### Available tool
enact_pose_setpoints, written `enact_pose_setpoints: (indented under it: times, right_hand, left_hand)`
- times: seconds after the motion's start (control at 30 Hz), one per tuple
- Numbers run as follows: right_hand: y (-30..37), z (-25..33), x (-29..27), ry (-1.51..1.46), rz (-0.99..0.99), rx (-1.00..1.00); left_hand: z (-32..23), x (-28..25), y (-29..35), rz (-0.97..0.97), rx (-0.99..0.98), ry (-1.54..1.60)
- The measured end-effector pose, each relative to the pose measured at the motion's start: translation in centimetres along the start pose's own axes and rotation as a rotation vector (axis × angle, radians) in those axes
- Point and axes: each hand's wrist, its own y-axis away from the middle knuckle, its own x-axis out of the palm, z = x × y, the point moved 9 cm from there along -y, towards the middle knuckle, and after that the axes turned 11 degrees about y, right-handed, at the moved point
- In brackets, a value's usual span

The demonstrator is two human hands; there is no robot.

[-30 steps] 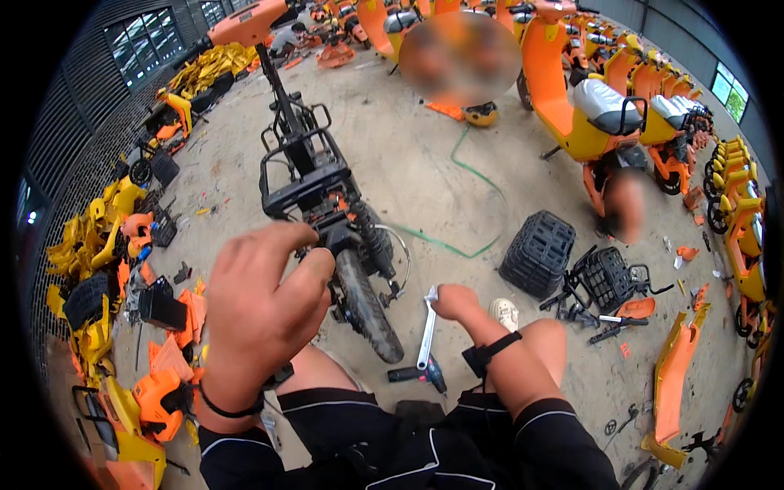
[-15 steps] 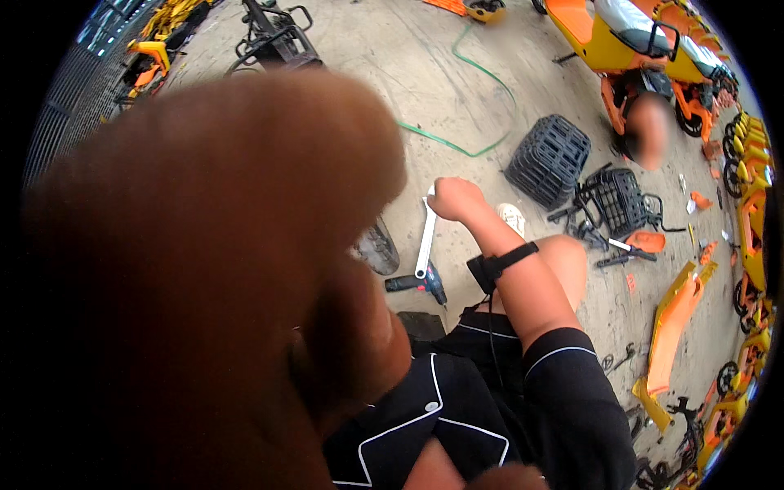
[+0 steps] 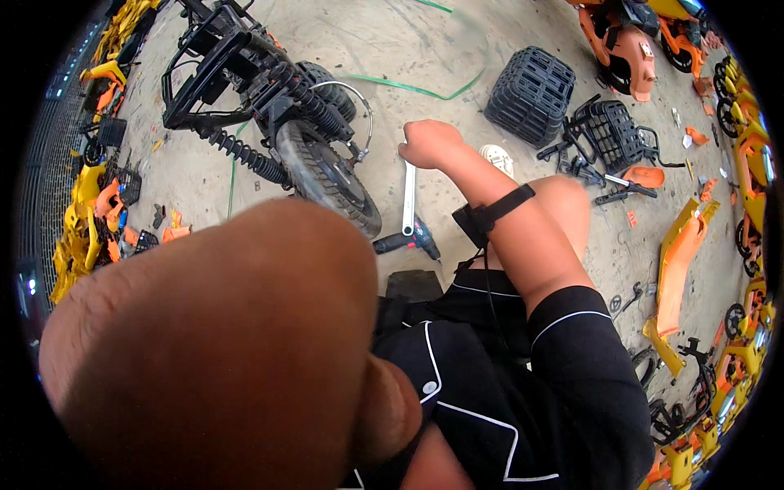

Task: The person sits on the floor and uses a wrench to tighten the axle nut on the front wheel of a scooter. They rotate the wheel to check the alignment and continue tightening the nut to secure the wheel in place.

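Closed round one end of a long silver wrench is my right hand; the wrench's ring end hangs toward me, overlapping a cordless drill on the floor in this view. My left hand is very close to the camera, large, dark and blurred across the lower left. What its fingers do, and whether they hold anything, cannot be made out. Just beyond it lies a stripped black scooter frame with shock absorbers and a worn rear wheel, left of the wrench.
Stacked black crates stand beyond my right hand. A black basket and loose parts lie to their right. An orange-yellow body panel rests on the floor at right. A green strap curves across the floor; yellow scooters line the right edge.
My left hand has dropped lower in view, uncovering the scooter frame and wheel. My right hand still grips the wrench and appears slightly higher and further left as the view shifts.
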Motion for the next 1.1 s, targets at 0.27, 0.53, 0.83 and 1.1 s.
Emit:
enact_pose_setpoints:
  times: [0.27, 0.53, 0.83, 1.1]
  right_hand:
    - [0.0, 0.3, 0.0, -0.002, -0.010, -0.012]
    - [0.3, 0.6, -0.2, 0.001, -0.016, -0.026]
    - [0.4, 0.8, 0.7, -0.002, -0.026, -0.021]
    - [1.3, 1.7, 1.3, 0.009, -0.013, -0.030]
  left_hand:
    - [0.6, 1.0, 0.4, 0.016, -0.062, 0.058]
    - [1.1, 1.6, 0.5, 0.018, -0.093, 0.079]
    - [1.6, 2.2, 1.0, 0.028, -0.125, 0.119]
    - [1.3, 2.1, 1.8, 0.029, -0.138, 0.158]
